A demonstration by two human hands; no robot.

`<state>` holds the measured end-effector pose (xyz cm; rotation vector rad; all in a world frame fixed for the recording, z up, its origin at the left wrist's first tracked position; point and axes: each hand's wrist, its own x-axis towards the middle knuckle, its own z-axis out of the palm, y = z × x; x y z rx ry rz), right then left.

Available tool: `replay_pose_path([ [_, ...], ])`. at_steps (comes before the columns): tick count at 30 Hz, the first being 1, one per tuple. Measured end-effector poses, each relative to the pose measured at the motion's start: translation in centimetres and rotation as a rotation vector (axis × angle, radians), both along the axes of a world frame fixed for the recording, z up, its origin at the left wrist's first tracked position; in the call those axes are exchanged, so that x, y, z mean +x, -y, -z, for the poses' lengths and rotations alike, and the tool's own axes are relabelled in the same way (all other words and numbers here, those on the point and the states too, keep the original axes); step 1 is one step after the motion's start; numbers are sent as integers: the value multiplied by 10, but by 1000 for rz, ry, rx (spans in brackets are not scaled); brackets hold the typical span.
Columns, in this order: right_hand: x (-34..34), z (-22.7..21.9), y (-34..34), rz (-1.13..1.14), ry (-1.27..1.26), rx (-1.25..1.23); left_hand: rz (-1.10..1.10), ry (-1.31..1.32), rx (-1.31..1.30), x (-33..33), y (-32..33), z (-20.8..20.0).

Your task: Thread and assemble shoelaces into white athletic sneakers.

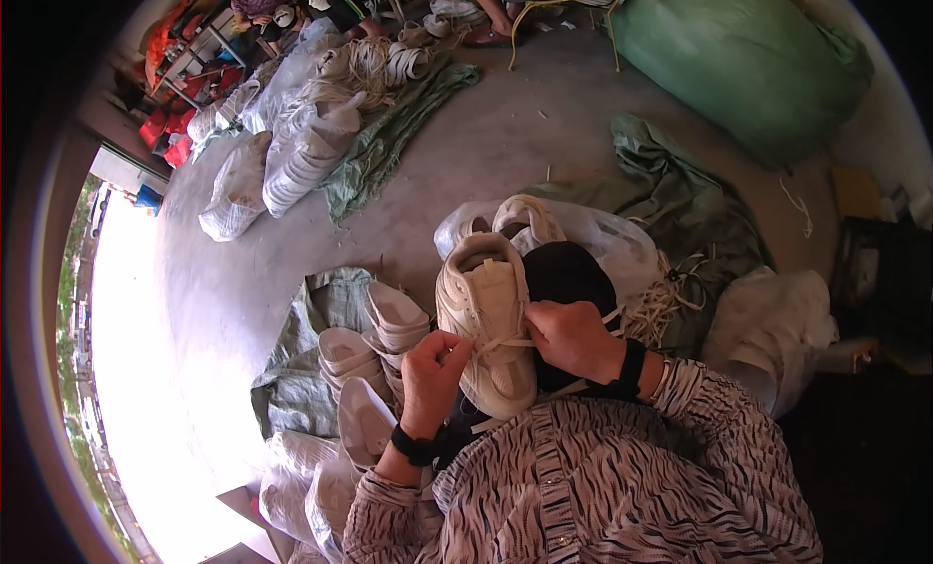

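A cream sneaker (483,297) rests on my dark-clad lap, its toe towards me and its ankle opening facing away. Across its front runs a pale shoelace (501,344). My left hand (430,381) is closed at the shoe's left side, thumb and forefinger pinching the lace. On the other side, my right hand (575,339) is also closed on the lace, its fingertips partly hidden by the fist. Just beyond the sneaker, another pale shoe (525,217) lies by a clear plastic bag (612,241).
Loose laces (656,316) lie in a bundle to my right. Stacked white shoe-shaped pieces (394,307) stand on a green sack (282,384) at left. Filled plastic bags (301,161) sit farther off; a big green sack (734,54) lies at far right, near a seated person's foot (486,37).
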<state>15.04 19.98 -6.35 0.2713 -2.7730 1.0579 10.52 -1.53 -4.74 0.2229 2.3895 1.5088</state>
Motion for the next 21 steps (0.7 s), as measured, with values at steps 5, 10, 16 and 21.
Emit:
replay_pose_path([
  [5, -12, -5, -9, -102, 42, -70, 24, -127, -99, -7, -11, -8],
  [10, -17, -22, -25, -274, -121, 317, 449, -626, -517, -26, -20, -45],
  [16, -35, -34, -20, -514, -491, 558, 909, -1115, -596, -54, -21, -53],
  [21, -51, -32, -14, -694, -205, 530, 1135, -635, -815, -71, -33, -49],
])
